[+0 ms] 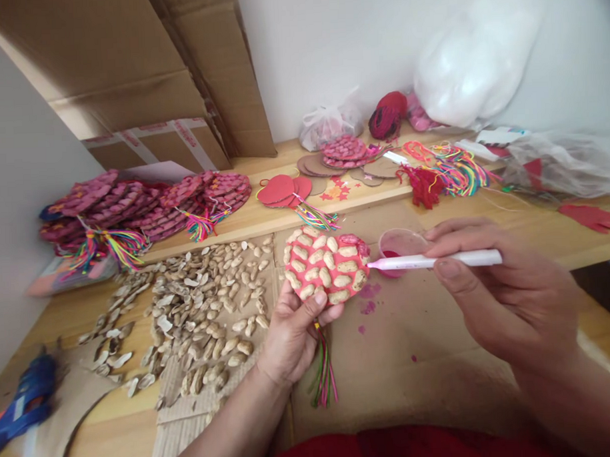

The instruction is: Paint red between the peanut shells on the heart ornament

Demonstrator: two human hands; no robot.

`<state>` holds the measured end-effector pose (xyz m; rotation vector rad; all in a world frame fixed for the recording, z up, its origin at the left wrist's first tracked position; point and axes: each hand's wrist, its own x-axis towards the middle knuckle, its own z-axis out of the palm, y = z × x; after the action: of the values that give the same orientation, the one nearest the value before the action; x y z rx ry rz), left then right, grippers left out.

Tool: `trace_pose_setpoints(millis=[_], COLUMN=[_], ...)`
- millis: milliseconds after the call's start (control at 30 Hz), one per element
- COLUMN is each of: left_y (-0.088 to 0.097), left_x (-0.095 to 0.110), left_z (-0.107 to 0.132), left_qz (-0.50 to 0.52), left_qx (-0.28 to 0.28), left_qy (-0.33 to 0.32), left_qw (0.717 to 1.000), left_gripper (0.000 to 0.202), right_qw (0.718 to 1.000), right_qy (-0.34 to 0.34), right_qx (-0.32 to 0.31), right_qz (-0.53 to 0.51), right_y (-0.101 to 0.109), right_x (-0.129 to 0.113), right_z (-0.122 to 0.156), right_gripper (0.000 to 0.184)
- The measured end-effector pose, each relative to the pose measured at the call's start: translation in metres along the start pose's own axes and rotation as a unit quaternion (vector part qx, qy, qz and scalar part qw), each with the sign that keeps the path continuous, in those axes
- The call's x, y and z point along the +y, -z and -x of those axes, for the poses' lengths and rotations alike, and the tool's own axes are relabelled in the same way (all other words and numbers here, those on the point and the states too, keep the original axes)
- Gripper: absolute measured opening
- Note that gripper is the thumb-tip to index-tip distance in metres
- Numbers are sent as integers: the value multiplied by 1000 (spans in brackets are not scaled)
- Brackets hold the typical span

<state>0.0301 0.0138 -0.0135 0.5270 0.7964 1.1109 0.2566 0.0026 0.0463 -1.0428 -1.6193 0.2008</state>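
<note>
My left hand (pixel 298 329) grips a red disc (pixel 322 266) by its lower edge. Rows of peanut shells are stuck on its face, and one or two at the upper right are coloured pink. A yarn tassel (pixel 324 374) hangs below it. In my right hand (pixel 502 295), pinched between thumb and fingers, is a white pen-like marker (pixel 439 260) with a pink tip. That tip is at the disc's right edge, by an uncoloured shell; whether it touches I cannot tell. Just behind the marker stands a small clear cup (pixel 398 242) with pink liquid.
Loose peanut shells (pixel 202 312) spread over cardboard on the left, with a blue glue gun (pixel 28 398) near the front left. Stacked pink peanut discs (pixel 98 202) line the raised back shelf, beside plain red discs (pixel 284 190) and colourful tassels (pixel 458 173). Pink stains mark the cardboard.
</note>
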Motion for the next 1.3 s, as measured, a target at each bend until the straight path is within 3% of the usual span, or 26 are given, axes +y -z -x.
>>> trace_pose_setpoints(millis=[300, 633, 800, 1033, 1167, 1300], left_y=[-1, -5, -6, -5, -4, -4], left_x=[0, 1, 1, 0, -1, -2], left_z=[0, 1, 0, 0, 0, -1], left_qz=[6, -19, -21, -24, -30, -35], left_qx=[8, 40, 47, 40, 39, 31], left_qy=[-1, -1, 2, 0, -2, -7], left_qw=[1000, 999, 999, 999, 999, 999], left_gripper=[67, 70, 72, 65, 65, 66], right_qw=[998, 996, 997, 996, 997, 996], right_qy=[17, 23, 26, 17, 21, 19], right_qx=[-19, 30, -3, 20, -10, 17], right_qz=[65, 84, 71, 87, 71, 81], right_y=[1, -2, -1, 1, 0, 0], right_x=[5, 4, 4, 7, 7, 8], right_z=[2, 3, 3, 4, 2, 3], right_gripper=[21, 22, 20, 21, 22, 21])
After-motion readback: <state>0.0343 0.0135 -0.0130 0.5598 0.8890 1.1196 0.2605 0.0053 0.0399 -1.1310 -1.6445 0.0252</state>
